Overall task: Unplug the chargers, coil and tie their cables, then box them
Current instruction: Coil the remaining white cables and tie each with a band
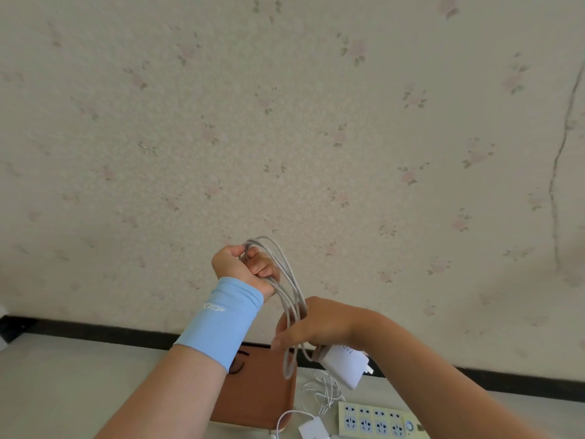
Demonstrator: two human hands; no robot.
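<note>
My left hand (243, 267), with a light blue wristband, is raised in front of the wall and grips the top of a coiled grey cable (289, 280). The loops hang down to my right hand (313, 324), whose fingers curl round their lower part. The cable's white charger block (345, 364) dangles just under my right hand, prongs pointing right. Below on the table lie a second white charger (313, 432) with its thin white cable (326, 391) in a loose tangle. A brown box (256, 391) sits under my hands.
A pale power strip (376, 421) with several sockets lies at the bottom right on the light table (63, 391). A dark baseboard (95, 327) runs along the floral-papered wall behind the table.
</note>
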